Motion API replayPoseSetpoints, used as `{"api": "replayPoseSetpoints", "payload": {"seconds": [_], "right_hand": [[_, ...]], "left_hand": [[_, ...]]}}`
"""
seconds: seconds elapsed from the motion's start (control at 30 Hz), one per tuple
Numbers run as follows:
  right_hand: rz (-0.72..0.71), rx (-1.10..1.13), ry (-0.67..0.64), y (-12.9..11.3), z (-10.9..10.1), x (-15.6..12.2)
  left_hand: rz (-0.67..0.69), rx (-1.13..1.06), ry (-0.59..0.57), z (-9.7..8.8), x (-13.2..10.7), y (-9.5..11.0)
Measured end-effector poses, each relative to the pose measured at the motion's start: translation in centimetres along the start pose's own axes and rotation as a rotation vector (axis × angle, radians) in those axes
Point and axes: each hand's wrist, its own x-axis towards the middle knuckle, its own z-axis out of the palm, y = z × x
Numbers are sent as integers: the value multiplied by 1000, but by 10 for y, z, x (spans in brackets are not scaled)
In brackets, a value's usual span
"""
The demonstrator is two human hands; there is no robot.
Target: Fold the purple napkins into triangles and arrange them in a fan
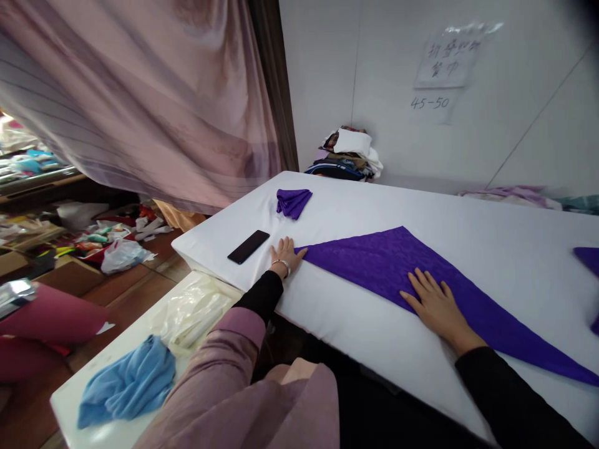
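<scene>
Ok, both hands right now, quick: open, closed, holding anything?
Left hand: open, thumb at the tip of the purple cloth.
Right hand: open, palm down on the same cloth.

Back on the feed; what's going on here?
A person's right hand lies flat on a large purple cloth, spread in a rough triangle on the white table. The left hand is at its left corner. A smaller purple cloth, bunched up, and a black phone lie nearby.
</scene>
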Motion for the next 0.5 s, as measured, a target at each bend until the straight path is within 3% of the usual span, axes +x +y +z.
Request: {"api": "replayPoseSetpoints", "payload": {"seconds": [0.1,0.17,0.3,0.4,0.5], "right_hand": [[4,31,-3,-1,-1,1],[6,43,-7,-3,-3,1],[14,61,-26,-6,-8,3],[19,85,-39,-8,-13,3],[15,99,-47,-9,-17,4]], "left_hand": [[-55,-11,31,-5,4,5],[-27,-17,90,-7,2,21],[319,-47,148,-4,-16,82],[635,-55,100,5,-37,131],[807,-41,48,17,-50,160]]}}
